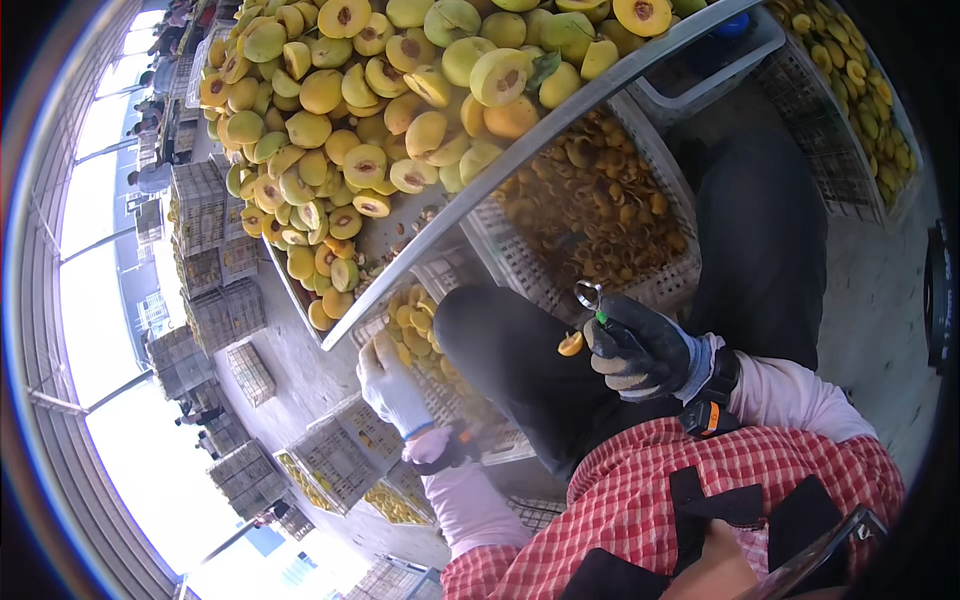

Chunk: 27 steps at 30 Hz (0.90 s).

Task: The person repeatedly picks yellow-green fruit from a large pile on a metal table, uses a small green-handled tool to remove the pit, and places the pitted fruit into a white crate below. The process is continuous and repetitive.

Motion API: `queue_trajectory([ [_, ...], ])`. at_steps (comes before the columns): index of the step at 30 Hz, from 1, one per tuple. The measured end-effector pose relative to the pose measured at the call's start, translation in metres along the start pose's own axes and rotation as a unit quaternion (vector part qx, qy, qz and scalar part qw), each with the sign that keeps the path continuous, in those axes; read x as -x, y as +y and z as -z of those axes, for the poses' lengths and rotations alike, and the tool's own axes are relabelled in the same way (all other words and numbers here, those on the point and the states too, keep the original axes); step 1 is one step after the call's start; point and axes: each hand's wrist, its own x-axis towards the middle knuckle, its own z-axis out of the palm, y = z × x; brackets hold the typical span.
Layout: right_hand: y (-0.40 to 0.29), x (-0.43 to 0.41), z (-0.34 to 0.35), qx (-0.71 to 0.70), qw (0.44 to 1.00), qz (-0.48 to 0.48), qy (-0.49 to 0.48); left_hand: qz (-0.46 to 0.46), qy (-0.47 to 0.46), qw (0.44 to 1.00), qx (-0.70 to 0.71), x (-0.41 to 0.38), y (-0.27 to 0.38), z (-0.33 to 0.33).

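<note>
My right hand [637, 352], in a dark work glove, grips a coring tool [589, 295] with a metal loop and a bit of green at its base. Just left of those fingers a small orange-yellow scrap of fruit [570, 343] appears in mid-air, above my dark-trousered leg. My left hand [390, 386], gloved in white, reaches down at the rim of a crate of yellow fruit pieces [412, 322]. Its fingertips are partly hidden, so whether they hold a piece is unclear. Ahead, halved yellow peaches [365, 165] are heaped on a metal-edged table [525, 146], many showing brown centres.
Between table and legs stands a plastic crate [679, 180] of brownish fruit scraps [592, 195]. A clear tub [709, 90] and another crate of fruit pieces [855, 82] are at right. Stacked crates [210, 217] line the floor at left, with several people farther off.
</note>
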Motion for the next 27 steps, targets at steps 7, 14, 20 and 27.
queue_trajectory([
  [7,-0.007,-0.017,-0.012,0.204,0.962,0.037,0.176,-0.255,0.001,0.965,-0.059,-0.129,0.034,-0.066],
  [14,-0.019,-0.020,-0.037,0.224,0.907,0.064,0.351,-0.207,-0.117,0.971,0.035,-0.122,0.073,-0.094],
  [20,-0.007,-0.035,-0.049,0.619,0.696,0.274,0.239,-0.146,-0.202,0.931,0.268,0.054,0.074,-0.080],
  [27,0.003,-0.022,-0.051,0.707,0.598,0.292,0.240,-0.045,-0.211,0.890,0.403,0.110,0.078,-0.089],
])
